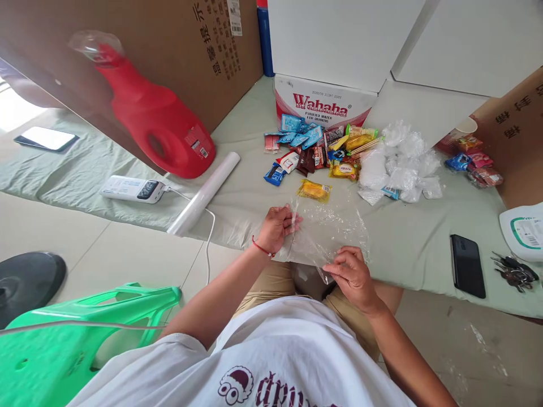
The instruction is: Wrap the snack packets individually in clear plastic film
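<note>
Here, nearest the body, the right hand [354,277] pinches the six-o'clock edge of a thin, clear plastic film [331,229] between thumb and fingertips, while the left hand [275,227], fingers curled and slightly parted, meets its nine-o'clock side, whether pinching I cannot tell. Creased and glinting, the film spreads at twelve o'clock over the pale green cloth [407,243]; beyond lie a yellow wrapped snack packet [314,190], also at twelve, and crumpled clear plastic bags [407,161] at one.

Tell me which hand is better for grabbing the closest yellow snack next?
Probably the left hand: its fingertips are nearer the yellow snack, while the right hand is farther away. Both seem to hold the film, so the left might need to let go first.
</note>
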A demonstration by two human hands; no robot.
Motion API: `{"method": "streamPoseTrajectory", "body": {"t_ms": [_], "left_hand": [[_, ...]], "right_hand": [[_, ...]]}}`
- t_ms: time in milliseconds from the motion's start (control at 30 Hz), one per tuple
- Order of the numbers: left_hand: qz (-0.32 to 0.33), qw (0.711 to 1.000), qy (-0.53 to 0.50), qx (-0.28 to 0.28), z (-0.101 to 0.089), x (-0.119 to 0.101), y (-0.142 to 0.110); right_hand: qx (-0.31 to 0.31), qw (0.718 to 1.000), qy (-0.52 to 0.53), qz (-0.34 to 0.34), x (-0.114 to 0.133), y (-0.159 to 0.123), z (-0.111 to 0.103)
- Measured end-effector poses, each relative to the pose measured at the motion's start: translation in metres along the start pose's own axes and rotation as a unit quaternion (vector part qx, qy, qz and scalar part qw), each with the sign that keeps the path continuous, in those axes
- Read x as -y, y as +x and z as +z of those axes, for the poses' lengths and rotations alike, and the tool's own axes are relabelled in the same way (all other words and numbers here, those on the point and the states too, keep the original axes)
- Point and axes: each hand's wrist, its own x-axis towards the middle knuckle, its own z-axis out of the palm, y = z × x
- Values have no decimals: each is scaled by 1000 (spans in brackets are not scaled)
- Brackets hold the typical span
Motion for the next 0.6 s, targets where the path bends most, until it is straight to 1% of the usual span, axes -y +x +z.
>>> {"method": "streamPoseTrajectory", "body": {"t_ms": [100, 233, 267, 333, 400, 500, 567, 600], "left_hand": [[-25, 999, 5, 25, 3, -9, 3], [-44, 997, 35, 48, 5, -19, 12], [-36, 998, 40, 43, 4, -22, 14], [1, 999, 49, 10, -2, -24, 14], [38, 996, 73, -35, -12, -24, 10], [51, 985, 139, -83, -38, -20, -5], [56, 971, 201, -116, -59, -20, -17], [65, 957, 247, -138, -68, -22, -23]], "right_hand": [[11, 999, -24, -18, -2, -13, -1], [0, 998, -53, -27, -7, -21, -7], [-2, 998, -61, -28, -9, -24, -11], [-2, 997, -75, -26, -16, -30, -19], [-3, 996, -87, -20, -23, -37, -26], [4, 995, -99, -8, -33, -48, -38], [34, 995, -94, -2, -38, -53, -50], [54, 995, -86, 3, -40, -55, -59]]}}
